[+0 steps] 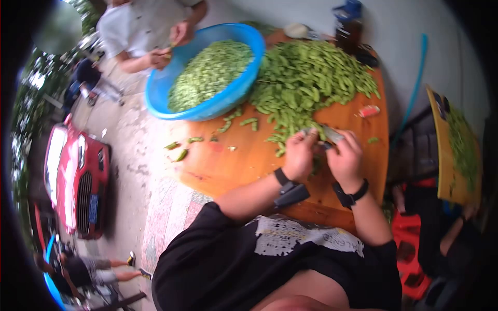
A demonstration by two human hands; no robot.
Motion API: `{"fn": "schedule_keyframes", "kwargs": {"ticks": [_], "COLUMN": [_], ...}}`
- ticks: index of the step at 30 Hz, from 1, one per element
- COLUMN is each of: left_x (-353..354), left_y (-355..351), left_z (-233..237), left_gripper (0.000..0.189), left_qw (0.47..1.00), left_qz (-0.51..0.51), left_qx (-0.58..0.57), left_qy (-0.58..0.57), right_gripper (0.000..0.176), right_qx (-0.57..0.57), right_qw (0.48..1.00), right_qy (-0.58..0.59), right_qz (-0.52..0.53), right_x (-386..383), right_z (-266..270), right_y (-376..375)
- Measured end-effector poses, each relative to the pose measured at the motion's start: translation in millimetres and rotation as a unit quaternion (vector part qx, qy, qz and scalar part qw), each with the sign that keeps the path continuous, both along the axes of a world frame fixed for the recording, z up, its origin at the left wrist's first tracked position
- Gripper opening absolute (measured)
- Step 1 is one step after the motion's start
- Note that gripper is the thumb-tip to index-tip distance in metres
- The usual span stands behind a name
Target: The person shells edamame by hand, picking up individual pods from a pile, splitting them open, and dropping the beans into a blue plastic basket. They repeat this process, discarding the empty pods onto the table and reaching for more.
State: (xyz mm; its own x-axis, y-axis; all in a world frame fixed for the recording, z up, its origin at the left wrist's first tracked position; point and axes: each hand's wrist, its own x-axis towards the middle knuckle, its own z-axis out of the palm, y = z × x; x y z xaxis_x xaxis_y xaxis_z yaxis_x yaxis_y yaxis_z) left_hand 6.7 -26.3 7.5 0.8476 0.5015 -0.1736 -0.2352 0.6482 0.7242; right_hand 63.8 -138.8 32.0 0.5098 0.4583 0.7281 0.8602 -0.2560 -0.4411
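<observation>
Both of my hands are close together over the right part of the wooden table (228, 166), at the near end of a heap of green soybean pods (316, 72). The fingers of my left hand (301, 155) are closed in a pinch on a small soybean pod (320, 136), partly hidden by the fingers. My right hand (345, 158) pinches at the same spot from the other side. Something silvery and something dark show at its fingertips, too blurred to name. Dark bands are on both wrists.
A blue basin (155, 98) of light green beans stands at the far left, with a co-worker's hands (171, 46) above its rim. Loose pods (180, 154) lie nearby. A dark jar (347, 26) and a red-and-white object (369, 111) are at right. Another person sits beside a yellow board (445, 176).
</observation>
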Motion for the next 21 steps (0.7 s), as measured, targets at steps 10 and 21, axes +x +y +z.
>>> {"fn": "schedule_keyframes", "kwargs": {"ticks": [10,21], "left_x": [0.9,0.5], "left_y": [4.5,0.8], "left_z": [6.3,2.6], "left_gripper": [0.02,0.01], "left_qw": [0.992,0.986], "left_qz": [-0.071,-0.095], "left_qx": [-0.105,-0.133], "left_qy": [0.024,0.014], "right_gripper": [0.015,0.009], "right_qx": [-0.009,0.034], "right_qw": [0.998,0.995], "right_qy": [0.016,0.087], "right_qz": [0.056,0.025], "right_x": [0.5,-0.1], "right_z": [8.3,-3.4], "right_y": [-7.5,-2.1]}}
